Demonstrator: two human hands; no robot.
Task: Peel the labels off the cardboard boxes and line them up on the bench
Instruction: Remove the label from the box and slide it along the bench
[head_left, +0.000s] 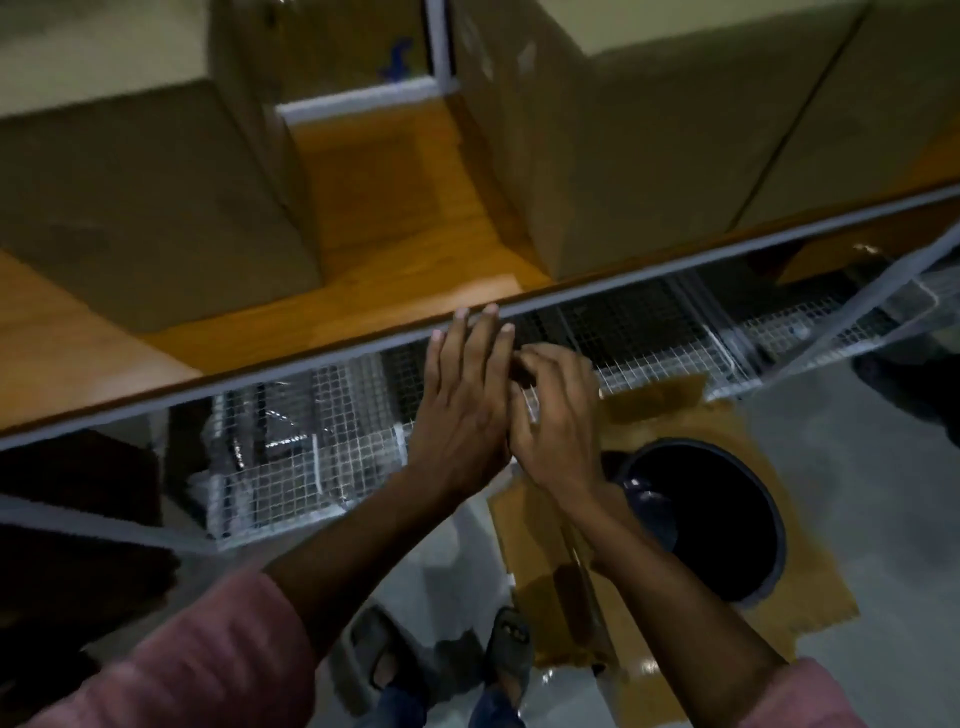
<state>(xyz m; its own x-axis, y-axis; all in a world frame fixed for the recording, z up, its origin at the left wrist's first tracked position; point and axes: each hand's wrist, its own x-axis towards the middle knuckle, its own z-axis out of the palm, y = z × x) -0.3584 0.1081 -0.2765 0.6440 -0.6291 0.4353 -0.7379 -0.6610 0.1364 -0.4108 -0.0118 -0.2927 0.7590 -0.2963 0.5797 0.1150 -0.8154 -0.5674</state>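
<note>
1. At the front edge of the tabletop (363, 291), both hands meet in mid-air, just below and in front of the wooden lip. The frame is dim and motion-blurred.
2. Left hand (462, 405): open, fingers straight and together, tips level with the tabletop edge. It grips nothing that shows.
3. Right hand (556, 415): fingers curled toward the left palm, as if picking or rubbing something off it. A small dark scrap may sit at the fingertips; too blurred to call. I cannot tell whether it holds a label.
4. Cardboard boxes: one large box (145, 208) on the left of the tabletop, another (649, 156) on the right, well apart, with bare wood between them. Plain brown faces, edges square. No label shows on any face turned this way.
5. Labels lined up on the tabletop: none visible in the strip of wood in view.
6. Judgement on progress: peeling looks under way or partly done, since the visible faces are bare. The lining-up step shows no result yet.
7. Below: a wire mesh shelf (291, 441) under the tabletop, a black round bin (727, 519) on the floor at right, and flattened cardboard (810, 597) beneath it.
</note>
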